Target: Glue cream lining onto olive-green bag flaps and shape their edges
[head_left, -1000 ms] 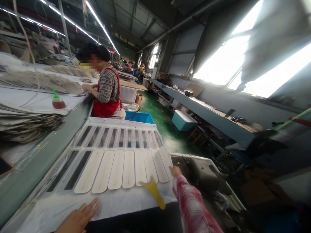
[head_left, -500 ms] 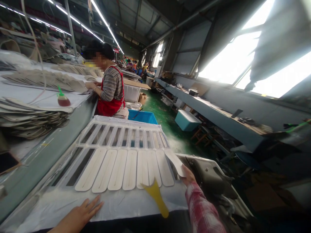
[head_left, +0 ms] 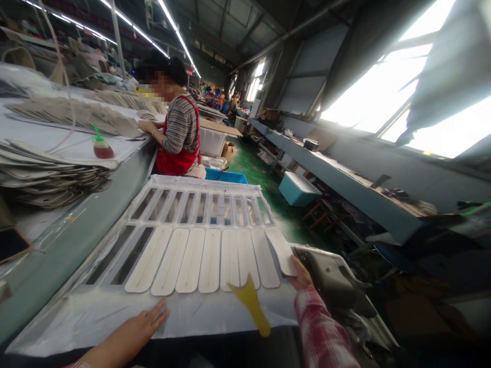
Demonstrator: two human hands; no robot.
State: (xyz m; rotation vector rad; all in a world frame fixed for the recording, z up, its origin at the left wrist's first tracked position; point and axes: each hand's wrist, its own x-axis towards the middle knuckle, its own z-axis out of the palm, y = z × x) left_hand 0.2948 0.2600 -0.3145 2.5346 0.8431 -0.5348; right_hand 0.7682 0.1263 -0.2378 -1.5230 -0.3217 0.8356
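Note:
A white cloth-like sheet (head_left: 192, 317) with rows of rectangular openings lies before me. Long rounded off-white strips (head_left: 209, 260), several in a row, cover openings in the nearer row. My right hand (head_left: 301, 273) grips another off-white strip (head_left: 282, 253) by its near end. That strip is tilted, its far end at the right end of the row. On the sheet's near left part rests my left hand (head_left: 148, 322), fingers spread, holding nothing. A yellow fork-ended spreader-like tool (head_left: 253, 306) lies between my hands, touching the strips' near ends.
At left a long table carries stacked grey pieces (head_left: 49, 174) and a red bottle with green nozzle (head_left: 102, 144). A co-worker in a red apron (head_left: 178, 158) works there. A light tray with an olive-grey bag-like item (head_left: 333, 281) stands right; beyond is a teal box (head_left: 299, 189).
My view has shifted slightly. My right hand still holds the strip, which now sits less slanted beside the row's right end. My left hand stays flat on the sheet.

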